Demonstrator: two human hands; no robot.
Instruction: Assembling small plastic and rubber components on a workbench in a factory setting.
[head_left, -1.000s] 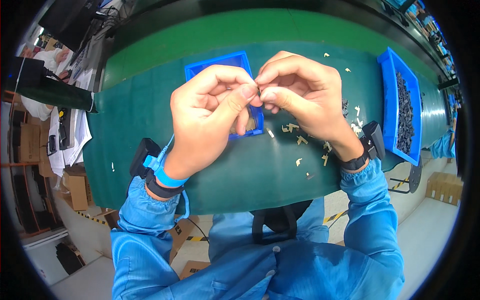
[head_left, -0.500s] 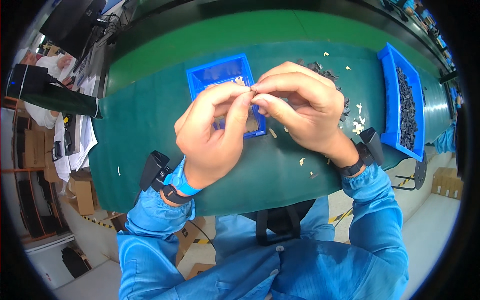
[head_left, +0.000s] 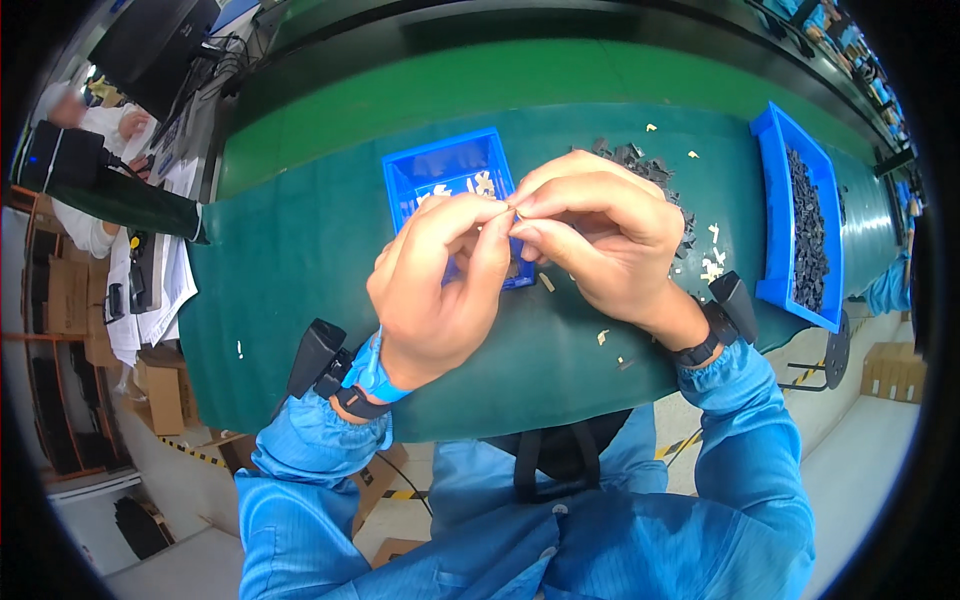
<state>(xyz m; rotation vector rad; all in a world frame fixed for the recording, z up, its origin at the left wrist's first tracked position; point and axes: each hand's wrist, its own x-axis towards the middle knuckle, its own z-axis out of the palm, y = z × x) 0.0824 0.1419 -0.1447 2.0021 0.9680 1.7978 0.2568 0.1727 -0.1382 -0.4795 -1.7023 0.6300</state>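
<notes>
My left hand and my right hand meet fingertip to fingertip above the near right part of a blue bin. Both are closed in a pinch on one tiny piece; a yellowish speck shows between the tips, but its kind is hidden by the fingers. Small cream-coloured pieces lie in the bin, partly behind my left hand. Just beyond my right hand spreads a heap of small black parts, with cream pieces scattered on the mat beside it.
A long blue bin full of black parts stands on the right of the green mat. At the left are a black device, papers and a monitor. Another person in white sits at the far left.
Both hands stay pinched together and sit slightly lower in the picture, as does the blue bin, from a small shift of view. A yellowish speck now shows between the fingertips.
</notes>
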